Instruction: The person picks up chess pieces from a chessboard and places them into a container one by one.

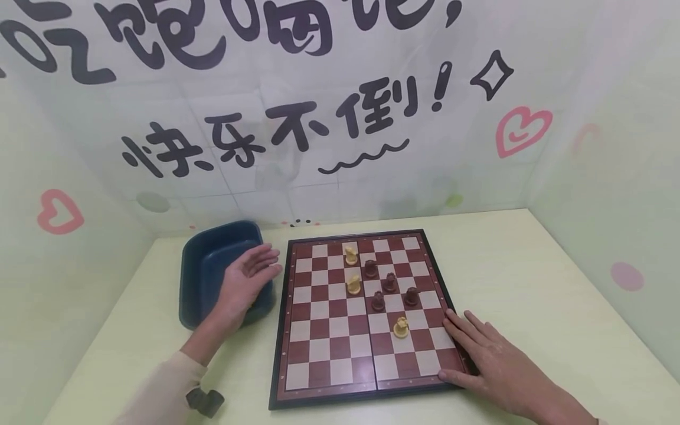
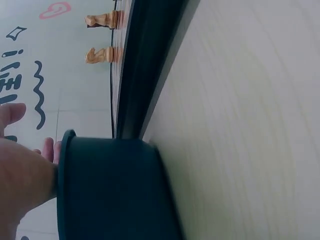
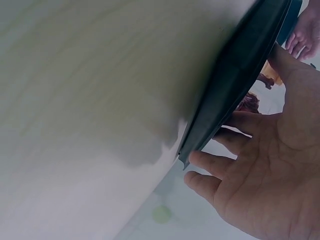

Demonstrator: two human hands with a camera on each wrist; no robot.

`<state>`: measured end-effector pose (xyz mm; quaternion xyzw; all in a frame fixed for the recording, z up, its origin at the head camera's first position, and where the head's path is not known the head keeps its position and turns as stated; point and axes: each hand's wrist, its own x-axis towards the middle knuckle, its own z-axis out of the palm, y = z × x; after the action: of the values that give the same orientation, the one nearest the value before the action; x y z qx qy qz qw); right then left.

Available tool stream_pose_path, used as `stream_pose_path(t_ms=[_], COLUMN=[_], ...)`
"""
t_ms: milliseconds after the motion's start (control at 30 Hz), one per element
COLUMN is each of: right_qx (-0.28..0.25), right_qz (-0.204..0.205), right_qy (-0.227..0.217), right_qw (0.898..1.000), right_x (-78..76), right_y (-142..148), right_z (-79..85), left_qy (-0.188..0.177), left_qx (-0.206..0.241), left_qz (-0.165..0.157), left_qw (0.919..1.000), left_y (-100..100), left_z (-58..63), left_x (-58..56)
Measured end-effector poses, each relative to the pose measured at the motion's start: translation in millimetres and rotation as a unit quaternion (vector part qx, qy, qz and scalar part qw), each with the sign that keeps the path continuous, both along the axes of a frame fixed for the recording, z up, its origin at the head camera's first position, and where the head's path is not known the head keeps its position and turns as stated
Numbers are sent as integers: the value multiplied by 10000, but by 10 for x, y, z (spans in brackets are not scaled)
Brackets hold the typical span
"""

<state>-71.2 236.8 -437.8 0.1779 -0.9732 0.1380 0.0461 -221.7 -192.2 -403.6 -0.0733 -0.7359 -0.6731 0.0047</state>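
Observation:
A chessboard (image 1: 329, 348) with red and white squares lies on the table. Three light pieces stand on it: two chess knights, the farther one (image 1: 350, 256) and the nearer one (image 1: 353, 285), plus a crowned piece (image 1: 401, 327). Several dark chess pieces (image 1: 378, 302) stand around the middle and right. My left hand (image 1: 245, 286) hangs over the right side of a dark blue basin (image 1: 183, 295), with relaxed fingers and nothing in them. My right hand (image 1: 496, 363) rests its extended fingers (image 3: 212, 162) and thumb on the board's near right edge.
The basin stands close to the board's left side. Walls with writing and hearts (image 1: 523, 131) enclose the pale table (image 1: 494, 254) at the back and both sides. A dark device (image 1: 206, 402) sits at the left sleeve.

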Motion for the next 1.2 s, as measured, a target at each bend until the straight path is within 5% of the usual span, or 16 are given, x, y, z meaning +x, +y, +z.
stream_pose_path(t_ms=[533, 1200], right_qx=[9, 62], right_qz=[-28, -188], right_qy=[62, -327], right_qw=[10000, 9993], right_x=[-5, -27], right_y=[8, -2], right_z=[-26, -18], left_qy=[358, -32], left_qx=[-108, 65], left_qz=[-472, -956], left_qw=[9982, 9954], left_y=[361, 665], left_z=[-28, -122], left_x=[-20, 3])
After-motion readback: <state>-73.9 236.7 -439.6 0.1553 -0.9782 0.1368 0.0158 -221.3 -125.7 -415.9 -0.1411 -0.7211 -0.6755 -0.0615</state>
